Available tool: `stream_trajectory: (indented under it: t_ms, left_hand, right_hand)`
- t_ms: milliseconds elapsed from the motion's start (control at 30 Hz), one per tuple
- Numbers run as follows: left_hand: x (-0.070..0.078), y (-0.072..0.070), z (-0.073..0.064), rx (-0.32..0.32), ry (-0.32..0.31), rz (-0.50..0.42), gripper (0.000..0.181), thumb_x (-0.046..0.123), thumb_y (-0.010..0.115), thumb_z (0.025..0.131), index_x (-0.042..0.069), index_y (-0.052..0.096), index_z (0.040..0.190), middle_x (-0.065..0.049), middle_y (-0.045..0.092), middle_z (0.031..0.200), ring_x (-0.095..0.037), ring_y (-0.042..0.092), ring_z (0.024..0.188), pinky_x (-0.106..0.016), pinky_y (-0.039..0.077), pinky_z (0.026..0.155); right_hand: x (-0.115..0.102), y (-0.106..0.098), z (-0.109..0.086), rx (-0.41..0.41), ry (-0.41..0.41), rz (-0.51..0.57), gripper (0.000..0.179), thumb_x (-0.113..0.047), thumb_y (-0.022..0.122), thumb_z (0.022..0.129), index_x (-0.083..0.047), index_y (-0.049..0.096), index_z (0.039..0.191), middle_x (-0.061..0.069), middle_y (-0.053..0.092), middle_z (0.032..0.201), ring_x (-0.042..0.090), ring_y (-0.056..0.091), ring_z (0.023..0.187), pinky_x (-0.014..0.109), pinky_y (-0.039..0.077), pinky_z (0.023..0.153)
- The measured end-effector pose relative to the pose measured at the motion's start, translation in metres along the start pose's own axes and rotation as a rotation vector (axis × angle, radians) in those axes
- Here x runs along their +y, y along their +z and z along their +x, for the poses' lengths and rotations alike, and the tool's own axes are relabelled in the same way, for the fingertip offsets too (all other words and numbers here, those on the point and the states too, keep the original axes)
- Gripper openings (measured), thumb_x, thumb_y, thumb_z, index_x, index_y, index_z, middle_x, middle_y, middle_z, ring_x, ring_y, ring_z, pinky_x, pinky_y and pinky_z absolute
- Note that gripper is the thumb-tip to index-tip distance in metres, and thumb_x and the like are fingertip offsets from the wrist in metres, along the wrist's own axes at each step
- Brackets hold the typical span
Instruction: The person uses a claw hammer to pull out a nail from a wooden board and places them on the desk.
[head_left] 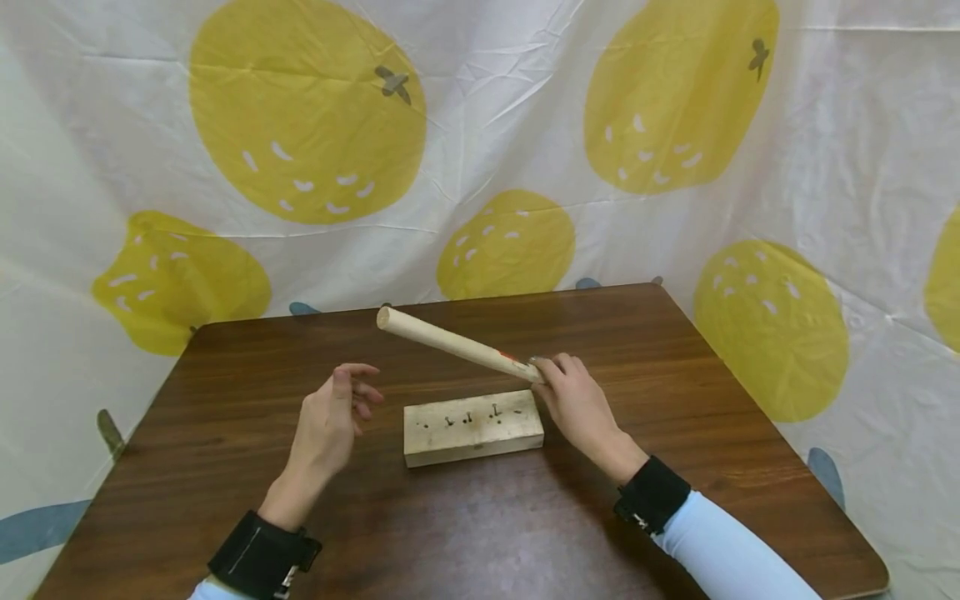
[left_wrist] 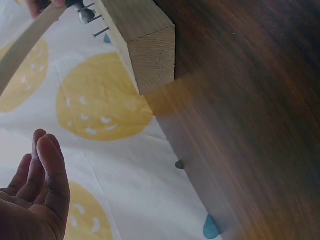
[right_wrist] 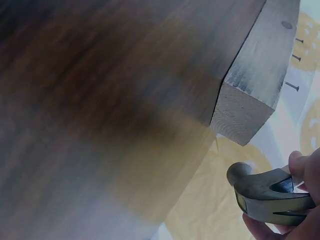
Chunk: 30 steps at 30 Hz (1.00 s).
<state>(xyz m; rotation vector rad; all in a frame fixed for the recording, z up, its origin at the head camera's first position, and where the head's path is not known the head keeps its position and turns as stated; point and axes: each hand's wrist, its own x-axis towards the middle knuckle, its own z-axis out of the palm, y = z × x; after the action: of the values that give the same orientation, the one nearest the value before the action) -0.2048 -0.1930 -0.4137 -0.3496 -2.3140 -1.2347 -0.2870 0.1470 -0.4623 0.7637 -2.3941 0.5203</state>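
A claw hammer (head_left: 450,340) is gripped by my right hand (head_left: 581,408) at its head end, so the wooden handle points up and to the left. The right wrist view shows the steel head (right_wrist: 265,192) between thumb and fingers. Beneath the hammer, a pale wooden block (head_left: 472,451) lies on the table, with several nails (right_wrist: 292,86) standing partway out of its top. To the left of the block my left hand (head_left: 322,429) is held up with relaxed, slightly bent fingers, holding nothing. The handle's free end reaches above the left hand in the head view.
The brown wooden table (head_left: 720,467) carries the block near its middle. Behind it hangs a white cloth (head_left: 495,150) with yellow fruit prints. Each wrist wears a black band (head_left: 258,554).
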Motion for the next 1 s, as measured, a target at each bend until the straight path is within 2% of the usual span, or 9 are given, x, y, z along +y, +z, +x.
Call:
stream_trajectory:
  t_ms: [300, 500, 600, 700, 800, 1000]
  left_hand:
    - [-0.006, 0.002, 0.000, -0.013, -0.013, -0.002, 0.057, 0.033, 0.013, 0.111, 0.008, 0.064, 0.113, -0.004, 0.066, 0.089, -0.020, 0.062, 0.075, -0.024, 0.048, 0.064]
    - [-0.016, 0.003, 0.002, -0.017, -0.051, -0.002, 0.059, 0.034, 0.013, 0.111, 0.007, 0.066, 0.110, -0.005, 0.066, 0.090, -0.025, 0.063, 0.078, -0.024, 0.048, 0.065]
    - [-0.021, 0.006, 0.003, -0.023, -0.071, 0.013, 0.057, 0.034, 0.016, 0.111, 0.007, 0.067, 0.109, -0.006, 0.066, 0.091, -0.025, 0.063, 0.079, -0.025, 0.048, 0.068]
    - [-0.024, 0.010, 0.002, -0.044, -0.095, 0.050, 0.051, 0.036, 0.024, 0.111, 0.009, 0.067, 0.109, -0.004, 0.067, 0.094, -0.022, 0.064, 0.082, -0.028, 0.048, 0.071]
    - [-0.025, 0.015, 0.000, -0.088, -0.112, 0.089, 0.042, 0.042, 0.037, 0.107, 0.012, 0.067, 0.111, 0.000, 0.066, 0.099, -0.018, 0.063, 0.086, -0.029, 0.048, 0.073]
    - [-0.024, 0.028, -0.001, -0.221, -0.055, 0.121, 0.041, 0.048, 0.059, 0.097, 0.012, 0.067, 0.114, 0.001, 0.061, 0.109, -0.020, 0.061, 0.097, -0.037, 0.049, 0.079]
  right_hand:
    - [-0.001, -0.006, 0.001, 0.030, 0.084, 0.184, 0.029, -0.013, 0.074, 0.090, -0.008, 0.064, 0.116, 0.001, 0.056, 0.095, 0.021, 0.057, 0.084, 0.030, 0.045, 0.070]
    - [-0.004, -0.010, 0.003, 0.041, 0.098, 0.248, 0.027, -0.016, 0.072, 0.092, -0.008, 0.064, 0.117, -0.002, 0.057, 0.094, 0.012, 0.059, 0.079, 0.024, 0.047, 0.066]
    - [-0.005, -0.009, 0.003, 0.052, 0.087, 0.269, 0.027, -0.016, 0.071, 0.093, -0.008, 0.063, 0.117, -0.002, 0.059, 0.095, 0.013, 0.061, 0.080, 0.025, 0.049, 0.066]
    - [-0.007, -0.009, 0.002, 0.076, 0.071, 0.309, 0.027, -0.013, 0.072, 0.092, -0.006, 0.064, 0.116, -0.001, 0.060, 0.096, 0.014, 0.063, 0.082, 0.027, 0.051, 0.066]
    - [-0.009, -0.010, 0.003, 0.101, 0.050, 0.363, 0.026, -0.010, 0.073, 0.091, -0.005, 0.064, 0.115, 0.000, 0.061, 0.096, 0.014, 0.064, 0.083, 0.025, 0.052, 0.067]
    - [-0.016, -0.013, 0.007, 0.141, 0.028, 0.447, 0.028, -0.006, 0.074, 0.089, -0.005, 0.065, 0.115, -0.001, 0.061, 0.097, 0.015, 0.064, 0.084, 0.022, 0.052, 0.070]
